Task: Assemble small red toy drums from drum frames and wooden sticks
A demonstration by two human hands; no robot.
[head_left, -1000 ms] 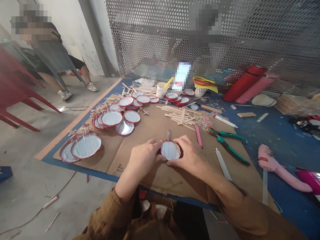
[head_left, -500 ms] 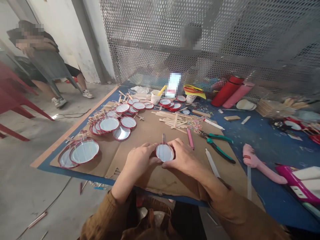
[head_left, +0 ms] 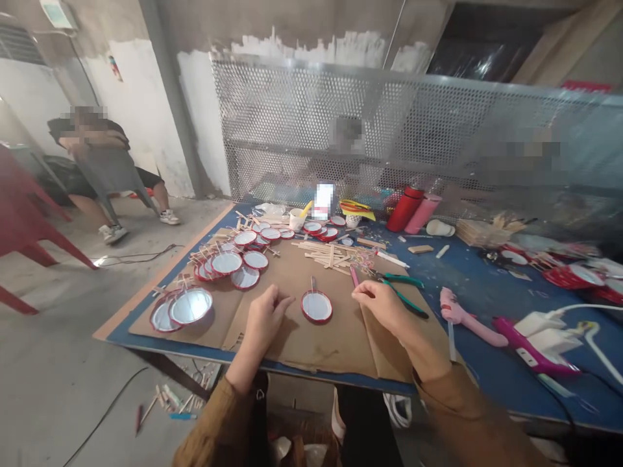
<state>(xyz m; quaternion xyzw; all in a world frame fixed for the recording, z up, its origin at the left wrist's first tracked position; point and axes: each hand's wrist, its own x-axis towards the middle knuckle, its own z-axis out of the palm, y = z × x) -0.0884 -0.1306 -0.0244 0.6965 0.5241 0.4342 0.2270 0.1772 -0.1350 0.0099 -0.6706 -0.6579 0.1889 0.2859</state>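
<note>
A small red-rimmed lid [head_left: 316, 307] with a pale face lies on the brown cardboard [head_left: 311, 353], a thin stick standing out from its far edge. To its left, my left hand [head_left: 265, 321] hovers with bent fingers and the thumb held out, apart from the lid. My right hand [head_left: 382, 308] is off to the other side, its fingers loosely curved and nothing visible in them. Just behind the right fingers are a pink marker [head_left: 354, 275] and teal-handled pliers [head_left: 406, 282], partly covered by the hand. Neither hand touches the lid.
Similar red-rimmed lids with crossed sticks [head_left: 226, 263] cluster at the left. Wooden sticks [head_left: 324, 254] lie farther back, near a paper cup [head_left: 296, 219] and a lit phone [head_left: 323, 201]. A pink glue gun [head_left: 470, 321] and purple power strip [head_left: 533, 350] are at right.
Both hands have let go of the small lid and drawn apart to either side, leaving it flat on the cardboard. The head view has tilted up, showing more of the wall.
</note>
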